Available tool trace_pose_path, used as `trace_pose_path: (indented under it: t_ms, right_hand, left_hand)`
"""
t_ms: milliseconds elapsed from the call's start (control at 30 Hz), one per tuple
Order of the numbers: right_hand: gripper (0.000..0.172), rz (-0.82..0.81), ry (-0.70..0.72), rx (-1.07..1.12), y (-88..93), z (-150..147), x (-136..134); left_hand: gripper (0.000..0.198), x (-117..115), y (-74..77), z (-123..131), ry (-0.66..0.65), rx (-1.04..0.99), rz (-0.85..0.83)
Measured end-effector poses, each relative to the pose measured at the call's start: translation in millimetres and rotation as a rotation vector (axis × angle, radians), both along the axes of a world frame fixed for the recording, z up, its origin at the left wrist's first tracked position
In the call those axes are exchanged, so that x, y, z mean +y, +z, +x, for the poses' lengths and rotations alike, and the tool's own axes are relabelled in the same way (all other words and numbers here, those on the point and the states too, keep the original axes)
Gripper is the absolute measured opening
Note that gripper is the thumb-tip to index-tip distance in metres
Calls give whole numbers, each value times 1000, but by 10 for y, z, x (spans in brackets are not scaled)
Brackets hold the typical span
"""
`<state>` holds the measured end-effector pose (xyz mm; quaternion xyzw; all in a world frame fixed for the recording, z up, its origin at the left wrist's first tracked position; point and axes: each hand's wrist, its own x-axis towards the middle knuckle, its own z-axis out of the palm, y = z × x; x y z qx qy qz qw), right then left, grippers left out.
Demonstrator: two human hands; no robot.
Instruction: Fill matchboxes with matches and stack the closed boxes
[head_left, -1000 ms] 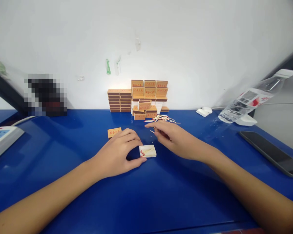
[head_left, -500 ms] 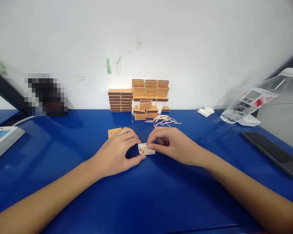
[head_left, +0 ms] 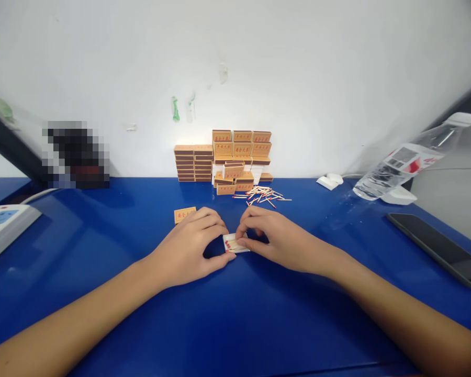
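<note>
A small white matchbox tray (head_left: 241,250) lies on the blue table, with several red-tipped matches (head_left: 232,244) inside, their heads toward the left. My left hand (head_left: 198,246) grips the tray's left end between thumb and fingers. Over the tray's right part, my right hand (head_left: 270,235) has its thumb and fingertips together at the matches; whether it pinches one is hidden. An orange matchbox cover (head_left: 184,214) lies just behind my left hand. Farther back is a loose pile of matches (head_left: 265,195).
Stacked matchboxes (head_left: 193,163) stand against the wall, more (head_left: 242,149) beside them. At the right are a tilted plastic bottle (head_left: 404,157), a white case (head_left: 329,181) and a black phone (head_left: 435,248). A white power strip (head_left: 8,228) sits at the left edge.
My right fingertips have lowered slightly into the tray, and the matches in it lie more evenly side by side. My left hand keeps its place at the tray. The view has shifted slightly.
</note>
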<state>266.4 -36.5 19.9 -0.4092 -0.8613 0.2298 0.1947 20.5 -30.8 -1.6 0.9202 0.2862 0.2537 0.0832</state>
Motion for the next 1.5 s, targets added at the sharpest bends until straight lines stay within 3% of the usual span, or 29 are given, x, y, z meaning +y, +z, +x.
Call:
trace_pose_path:
  t_ms: [133,300,467,767,900,1000,1133,1300,1500]
  right_hand:
    - [7,-7,12,61,38,-2,-24]
    - [17,-127,111,36,83,-28,-101]
    - [12,-175,108,24,94,-29,-125]
    - [20,75,65,-27,152,91,-19]
    - [22,221,-195,-152,248,450,178]
    - [29,31,-347,-341,207,724,321]
    - [28,-127,-418,-411,74,869,426]
    - [24,-80,-265,-318,101,691,360]
    - [17,58,-24,-93,136,101,-12]
  left_hand:
    - [21,-6,9,7,-13,-8,9]
    - [27,16,-6,2,-52,-17,42]
    - [31,35,-25,-8,-95,-17,62]
    - [26,18,3,-2,-55,-11,44]
    - [24,6,31,8,-10,-81,45]
    - [26,-15,41,12,48,-146,70]
    - [26,-7,9,1,47,-57,-2]
    - [26,20,-15,-10,65,-60,21]
    - [25,4,-23,2,39,-40,28]
